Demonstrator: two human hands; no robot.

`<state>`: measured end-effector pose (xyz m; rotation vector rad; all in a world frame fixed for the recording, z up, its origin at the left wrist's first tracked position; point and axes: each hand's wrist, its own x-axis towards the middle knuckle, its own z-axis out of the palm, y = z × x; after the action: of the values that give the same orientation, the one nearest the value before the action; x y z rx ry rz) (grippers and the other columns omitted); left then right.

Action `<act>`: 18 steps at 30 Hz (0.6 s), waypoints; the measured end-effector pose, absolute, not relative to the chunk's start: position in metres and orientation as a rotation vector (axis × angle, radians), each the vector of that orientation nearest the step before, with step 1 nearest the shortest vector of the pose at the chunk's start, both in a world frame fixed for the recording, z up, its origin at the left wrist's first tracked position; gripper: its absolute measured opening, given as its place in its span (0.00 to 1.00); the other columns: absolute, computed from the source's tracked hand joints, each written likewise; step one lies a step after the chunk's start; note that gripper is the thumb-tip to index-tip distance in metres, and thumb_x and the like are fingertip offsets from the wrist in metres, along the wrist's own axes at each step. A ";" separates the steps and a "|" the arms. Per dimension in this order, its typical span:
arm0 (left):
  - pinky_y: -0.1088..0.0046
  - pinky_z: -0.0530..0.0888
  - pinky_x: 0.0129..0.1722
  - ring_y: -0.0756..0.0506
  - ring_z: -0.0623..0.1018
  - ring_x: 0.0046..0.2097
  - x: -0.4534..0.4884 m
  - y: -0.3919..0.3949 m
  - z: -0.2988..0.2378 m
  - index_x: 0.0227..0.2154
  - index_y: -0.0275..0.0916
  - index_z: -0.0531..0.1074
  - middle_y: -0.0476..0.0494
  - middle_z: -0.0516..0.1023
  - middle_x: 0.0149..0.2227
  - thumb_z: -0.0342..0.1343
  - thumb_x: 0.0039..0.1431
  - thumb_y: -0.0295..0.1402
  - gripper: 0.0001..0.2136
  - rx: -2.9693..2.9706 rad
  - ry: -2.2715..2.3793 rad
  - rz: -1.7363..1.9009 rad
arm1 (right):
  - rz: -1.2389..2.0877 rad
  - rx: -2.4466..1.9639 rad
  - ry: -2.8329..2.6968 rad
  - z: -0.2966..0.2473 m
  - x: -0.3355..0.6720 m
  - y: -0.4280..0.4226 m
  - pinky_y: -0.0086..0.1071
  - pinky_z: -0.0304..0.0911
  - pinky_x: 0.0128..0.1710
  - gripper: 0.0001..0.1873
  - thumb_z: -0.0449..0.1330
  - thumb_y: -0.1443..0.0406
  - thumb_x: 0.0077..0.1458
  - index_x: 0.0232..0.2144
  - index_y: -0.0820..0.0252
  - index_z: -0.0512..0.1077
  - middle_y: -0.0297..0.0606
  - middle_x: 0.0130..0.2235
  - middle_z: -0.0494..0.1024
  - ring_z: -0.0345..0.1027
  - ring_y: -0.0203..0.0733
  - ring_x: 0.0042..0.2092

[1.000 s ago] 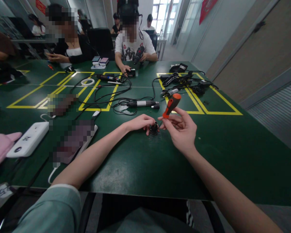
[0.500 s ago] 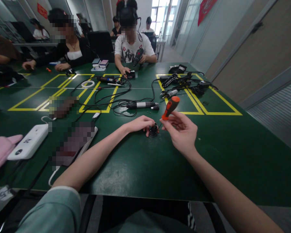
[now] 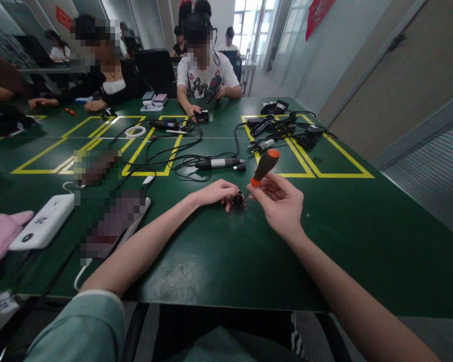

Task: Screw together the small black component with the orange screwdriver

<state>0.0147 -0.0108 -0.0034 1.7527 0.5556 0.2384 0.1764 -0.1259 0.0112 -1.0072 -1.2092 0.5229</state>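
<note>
My left hand [image 3: 221,192] is closed around a small black round part [image 3: 236,203] with a narrow upright neck, which rests on the green table [image 3: 196,251]. Part of it is hidden by my fingers. In my right hand [image 3: 283,203] is a screwdriver [image 3: 266,165] with an orange and dark handle, gripped low near the shaft. It leans, handle up to the right, and its thin shaft points down towards the black part. Whether the tip touches that part I cannot make out.
Beyond my hands lies a grey and black cylindrical tool [image 3: 219,164] with cables. More cables and tools [image 3: 283,125] lie at the back right. A white power strip [image 3: 45,221] and a phone [image 3: 115,223] are on the left. A person [image 3: 207,75] opposite holds a power drill [image 3: 213,89].
The screwdriver's handle has turned slightly in my right hand and tilts a little more to the right. My left hand stays on the black part. The whole view has shifted slightly.
</note>
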 end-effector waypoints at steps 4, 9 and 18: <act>0.80 0.65 0.25 0.53 0.79 0.23 0.015 -0.009 -0.006 0.35 0.32 0.80 0.42 0.85 0.34 0.48 0.60 0.30 0.14 1.754 0.549 0.246 | 0.576 -0.974 -1.241 0.011 0.175 -0.126 0.34 0.79 0.33 0.14 0.70 0.63 0.55 0.45 0.56 0.79 0.35 0.35 0.85 0.79 0.37 0.29; 0.80 0.64 0.24 0.54 0.79 0.23 0.014 -0.009 -0.004 0.36 0.32 0.80 0.41 0.85 0.36 0.48 0.60 0.30 0.15 1.758 0.541 0.247 | 0.515 -1.023 -1.263 0.013 0.176 -0.127 0.33 0.78 0.32 0.11 0.72 0.63 0.53 0.40 0.56 0.82 0.33 0.34 0.81 0.75 0.35 0.29; 0.80 0.63 0.24 0.53 0.79 0.23 0.014 -0.012 -0.001 0.32 0.33 0.77 0.45 0.82 0.29 0.48 0.61 0.29 0.12 1.742 0.589 0.245 | 0.585 -0.984 -1.198 0.015 0.174 -0.128 0.34 0.78 0.28 0.18 0.74 0.60 0.51 0.45 0.56 0.79 0.35 0.33 0.85 0.76 0.37 0.26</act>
<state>0.0138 -0.0119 -0.0011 1.7419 0.5891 0.2449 0.1739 -0.1276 0.0146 -0.9842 -1.1984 0.5855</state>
